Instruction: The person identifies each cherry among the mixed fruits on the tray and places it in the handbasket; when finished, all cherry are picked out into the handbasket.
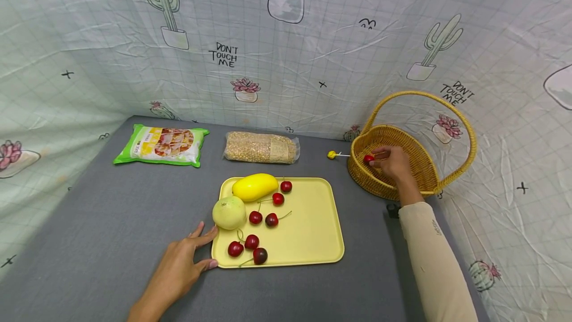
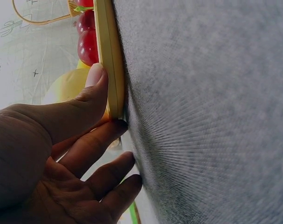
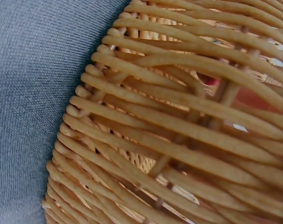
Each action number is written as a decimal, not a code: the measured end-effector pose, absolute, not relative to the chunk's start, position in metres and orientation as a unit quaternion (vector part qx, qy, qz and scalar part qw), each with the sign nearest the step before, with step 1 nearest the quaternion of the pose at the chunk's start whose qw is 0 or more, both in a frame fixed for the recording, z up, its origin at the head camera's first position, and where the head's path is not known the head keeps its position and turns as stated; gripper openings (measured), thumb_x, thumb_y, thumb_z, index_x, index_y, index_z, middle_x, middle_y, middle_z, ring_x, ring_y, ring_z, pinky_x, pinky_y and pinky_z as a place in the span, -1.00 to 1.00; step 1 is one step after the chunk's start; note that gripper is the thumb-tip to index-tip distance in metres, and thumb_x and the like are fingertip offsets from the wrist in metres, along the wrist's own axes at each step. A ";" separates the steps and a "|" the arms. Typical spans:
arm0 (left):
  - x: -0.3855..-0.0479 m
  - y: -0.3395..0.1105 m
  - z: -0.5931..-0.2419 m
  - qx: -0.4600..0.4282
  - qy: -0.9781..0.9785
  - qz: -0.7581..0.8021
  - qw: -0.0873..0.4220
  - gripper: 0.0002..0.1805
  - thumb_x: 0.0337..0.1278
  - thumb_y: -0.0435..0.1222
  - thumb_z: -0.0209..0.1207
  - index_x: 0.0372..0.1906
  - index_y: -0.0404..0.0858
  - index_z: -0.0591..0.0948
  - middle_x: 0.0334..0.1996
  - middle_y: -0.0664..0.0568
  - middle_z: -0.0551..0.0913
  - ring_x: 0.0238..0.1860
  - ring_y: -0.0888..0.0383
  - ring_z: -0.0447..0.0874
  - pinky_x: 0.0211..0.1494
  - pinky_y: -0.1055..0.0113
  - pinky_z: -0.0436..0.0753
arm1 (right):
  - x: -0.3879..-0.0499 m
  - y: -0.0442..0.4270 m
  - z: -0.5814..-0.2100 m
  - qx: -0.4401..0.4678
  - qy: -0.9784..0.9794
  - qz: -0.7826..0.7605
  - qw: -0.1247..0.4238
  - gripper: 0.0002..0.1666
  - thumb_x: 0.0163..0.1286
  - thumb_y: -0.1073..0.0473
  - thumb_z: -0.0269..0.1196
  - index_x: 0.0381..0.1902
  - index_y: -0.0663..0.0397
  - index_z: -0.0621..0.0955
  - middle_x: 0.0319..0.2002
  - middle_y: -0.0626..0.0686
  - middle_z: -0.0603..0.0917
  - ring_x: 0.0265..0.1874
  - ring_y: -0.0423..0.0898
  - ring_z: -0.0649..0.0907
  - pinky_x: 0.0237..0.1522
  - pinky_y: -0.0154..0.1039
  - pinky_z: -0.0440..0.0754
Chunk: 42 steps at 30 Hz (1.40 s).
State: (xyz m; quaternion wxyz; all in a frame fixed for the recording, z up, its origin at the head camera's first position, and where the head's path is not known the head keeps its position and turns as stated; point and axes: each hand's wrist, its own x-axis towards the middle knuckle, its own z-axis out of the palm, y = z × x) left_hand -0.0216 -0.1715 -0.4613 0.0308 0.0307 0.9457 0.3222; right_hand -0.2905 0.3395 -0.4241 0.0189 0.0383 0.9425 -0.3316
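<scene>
Over the inside of the wicker basket (image 1: 380, 190), my right hand (image 1: 394, 162) pinches a red cherry (image 1: 368, 159) at its fingertips. Through the weave in the right wrist view, only a bit of the cherry (image 3: 207, 79) shows, and most of the hand is hidden. My left hand (image 1: 180, 262) rests at the left edge of the yellow tray (image 1: 308, 227), its thumb (image 2: 95, 77) and forefinger touching the rim and the other fingers loosely extended. On the tray lie several stemmed cherries (image 1: 251, 242), a pale green round fruit (image 1: 230, 212) and a yellow oblong fruit (image 1: 254, 187).
A green-edged food packet (image 1: 163, 144) lies at the back left. Beside it is a clear bag of pale yellow grains (image 1: 261, 147). A yellow lollipop (image 1: 331, 154) lies against the basket's left side. Patterned cloth (image 1: 286, 78) hangs behind the grey table (image 1: 147, 212).
</scene>
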 end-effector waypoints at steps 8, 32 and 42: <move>-0.020 -0.172 -0.461 0.033 0.946 0.321 0.018 -0.19 -0.11 -0.24 0.64 0.39 -0.16 0.66 0.42 -0.41 0.51 0.37 -0.42 0.57 0.30 -0.28 0.63 | -0.284 0.338 -0.417 0.011 0.949 -0.313 -0.025 -0.58 0.42 0.23 0.47 0.18 0.26 0.73 0.14 0.36 0.77 0.15 0.32 0.69 0.34 0.27 0.53; -0.020 -0.172 -0.464 0.035 0.947 0.319 0.013 -0.18 -0.12 -0.22 0.64 0.39 -0.14 0.66 0.42 -0.38 0.53 0.37 -0.41 0.58 0.31 -0.27 0.62 | -0.233 0.291 -0.391 -0.100 0.906 -0.351 -0.217 -0.63 0.32 0.17 0.56 0.07 0.04 0.81 -0.12 0.12 0.86 -0.15 0.06 0.72 -0.18 -0.44 0.57; -0.019 -0.172 -0.463 0.037 0.948 0.315 0.009 -0.18 -0.12 -0.24 0.64 0.39 -0.14 0.66 0.41 -0.39 0.53 0.36 -0.41 0.58 0.31 -0.28 0.62 | -0.216 0.263 -0.388 -0.142 0.898 -0.351 -0.222 -0.60 0.21 0.16 0.62 0.02 0.02 0.82 -0.16 0.07 0.88 -0.19 0.00 0.66 -0.19 -0.35 0.62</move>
